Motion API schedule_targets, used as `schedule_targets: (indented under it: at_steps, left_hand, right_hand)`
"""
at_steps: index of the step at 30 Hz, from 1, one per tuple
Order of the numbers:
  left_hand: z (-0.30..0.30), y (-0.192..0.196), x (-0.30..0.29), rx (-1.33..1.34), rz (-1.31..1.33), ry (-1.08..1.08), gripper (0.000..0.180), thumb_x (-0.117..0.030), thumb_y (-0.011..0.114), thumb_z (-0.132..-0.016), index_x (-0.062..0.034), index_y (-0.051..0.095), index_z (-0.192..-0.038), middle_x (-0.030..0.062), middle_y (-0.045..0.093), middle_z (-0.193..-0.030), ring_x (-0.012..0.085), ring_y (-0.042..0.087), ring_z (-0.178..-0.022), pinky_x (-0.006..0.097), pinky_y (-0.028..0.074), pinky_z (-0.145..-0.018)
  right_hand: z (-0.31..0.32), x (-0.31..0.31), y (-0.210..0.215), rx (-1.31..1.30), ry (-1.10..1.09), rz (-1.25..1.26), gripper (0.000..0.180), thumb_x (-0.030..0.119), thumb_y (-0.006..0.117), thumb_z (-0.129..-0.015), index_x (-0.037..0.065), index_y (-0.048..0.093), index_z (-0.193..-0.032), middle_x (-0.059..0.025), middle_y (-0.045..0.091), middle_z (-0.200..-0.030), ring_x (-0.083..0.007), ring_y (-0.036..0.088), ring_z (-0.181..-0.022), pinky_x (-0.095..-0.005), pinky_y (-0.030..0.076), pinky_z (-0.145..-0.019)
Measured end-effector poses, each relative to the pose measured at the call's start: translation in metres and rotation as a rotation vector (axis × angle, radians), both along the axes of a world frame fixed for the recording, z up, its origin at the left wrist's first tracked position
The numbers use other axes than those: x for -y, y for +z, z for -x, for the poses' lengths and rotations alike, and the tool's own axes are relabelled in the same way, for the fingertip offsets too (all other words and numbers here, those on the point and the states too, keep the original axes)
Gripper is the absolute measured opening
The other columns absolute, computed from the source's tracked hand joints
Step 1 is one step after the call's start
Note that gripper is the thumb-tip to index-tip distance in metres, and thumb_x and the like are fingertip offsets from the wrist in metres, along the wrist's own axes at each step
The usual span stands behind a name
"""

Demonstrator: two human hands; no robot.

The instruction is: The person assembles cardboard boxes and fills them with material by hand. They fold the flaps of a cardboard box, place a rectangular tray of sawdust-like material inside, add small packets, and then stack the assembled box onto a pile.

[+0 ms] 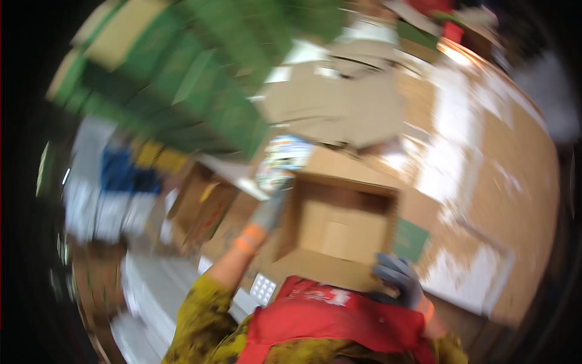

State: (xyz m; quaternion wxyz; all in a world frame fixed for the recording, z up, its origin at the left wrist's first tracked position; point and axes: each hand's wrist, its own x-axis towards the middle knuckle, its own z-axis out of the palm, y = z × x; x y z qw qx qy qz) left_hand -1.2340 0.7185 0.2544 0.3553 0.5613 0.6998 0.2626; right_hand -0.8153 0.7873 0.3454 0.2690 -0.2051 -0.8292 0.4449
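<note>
though the whole view is smeared with motion blur, the person's two gloved hands can be made out around an open cardboard box (339, 227) that sits just in front of their red apron (333, 321). the left hand (270, 209), in a grey glove with an orange cuff, reaches up to the box's 9 o'clock side, at its far left corner, right below a colourful round packet (282, 159); whether those fingers grip the packet, the box edge or nothing at all i cannot tell through the blur. the right hand (400, 278), gloved the same way, sits at the box's 5 o'clock corner with its fingers curled over the near flap, holding it. the box stands with flaps spread and its inside looks bare brown. at 10 o'clock from it leans a stack of green cartons (200, 79), at 12 o'clock lie flattened cardboard sheets (339, 103), and from 1 to 4 o'clock stretches a wide brown surface (503, 170) with bright glare patches.
</note>
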Motion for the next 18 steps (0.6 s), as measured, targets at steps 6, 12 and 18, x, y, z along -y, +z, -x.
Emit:
schedule_targets:
  at_steps: [6, 12, 18]
  left_hand:
    - [-0.047, 0.128, -0.041, 0.666, -0.090, 0.266, 0.065, -0.046, 0.043, -0.101, -0.0037, 0.032, -0.149, 0.0102, 0.038, -0.150, 0.0226, 0.035, -0.137, 0.032, 0.026, -0.114]
    - [-0.013, 0.088, -0.065, 0.717, 0.118, 0.452, 0.047, -0.031, 0.055, -0.096, -0.0061, 0.048, -0.136, 0.0079, 0.057, -0.122, 0.0201, 0.059, -0.105, 0.034, 0.051, -0.087]
    - [-0.024, 0.081, -0.080, 0.519, 0.097, 0.388, 0.038, -0.028, 0.058, -0.095, -0.0067, 0.055, -0.126, 0.0067, 0.060, -0.113, 0.0182, 0.059, -0.102, 0.032, 0.050, -0.086]
  right_hand:
    - [0.012, 0.009, -0.002, -0.084, 0.064, 0.003, 0.046, 0.024, 0.073, -0.083, 0.015, 0.060, -0.127, -0.0102, 0.050, -0.141, -0.0276, 0.056, -0.101, -0.0379, 0.049, -0.088]
    - [-0.077, -0.041, -0.069, -0.564, -1.200, 0.599, 0.059, 0.018, 0.065, -0.090, 0.004, 0.042, -0.142, -0.0080, 0.055, -0.121, -0.0204, 0.055, -0.110, -0.0344, 0.045, -0.096]
    - [-0.194, -0.152, -0.241, -1.340, -1.457, 1.025, 0.056, 0.037, 0.066, -0.091, 0.010, 0.046, -0.137, -0.0115, 0.048, -0.123, -0.0233, 0.052, -0.106, -0.0333, 0.047, -0.092]
